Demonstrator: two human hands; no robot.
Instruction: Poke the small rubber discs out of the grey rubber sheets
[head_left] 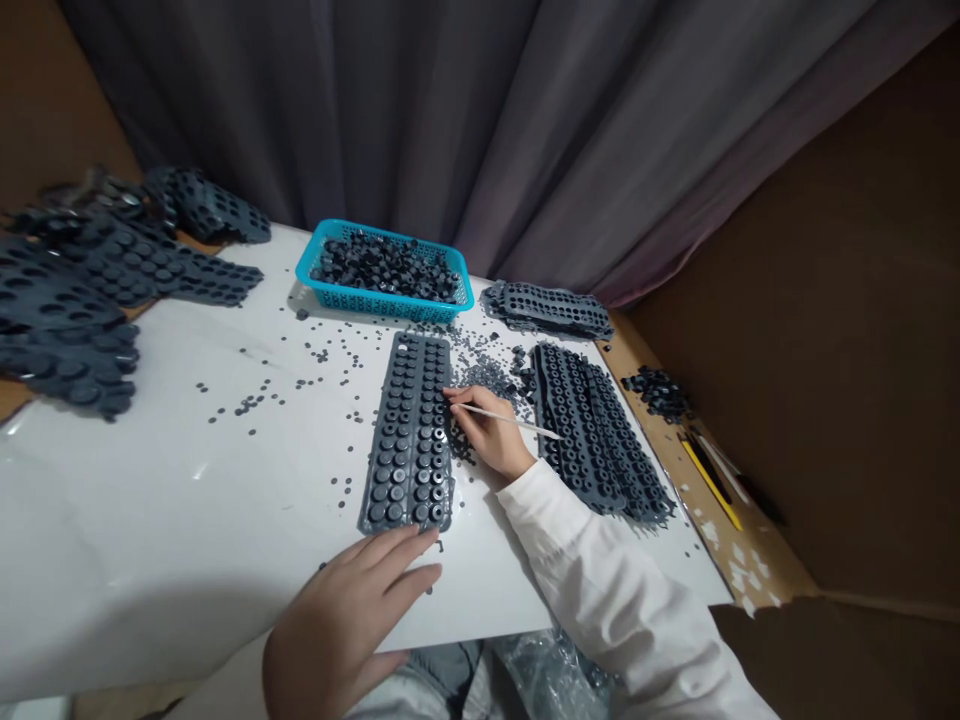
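Observation:
A dark grey moulded rubber sheet [409, 440] with rows of round knobs lies lengthwise on the white table. My left hand [352, 600] is open, fingers stretched out, its fingertips at the sheet's near edge. Pinched in my right hand [487, 430] is a thin white stick [517, 422], whose rear end points right. The fingers of this hand meet the sheet's right edge, and they hide the stick's working tip. Small round dark discs [487, 375] lie thickly beyond my right hand. Right of it rests a stack of similar knobbed sheets [592, 430].
A blue basket [311, 262] full of small dark pieces stands at the back. Perforated sheets [551, 308] lie right of it, and more sheets [127, 260] are heaped at left. A yellow cutter [711, 482] and a dark pile of pieces [656, 393] lie along the right side.

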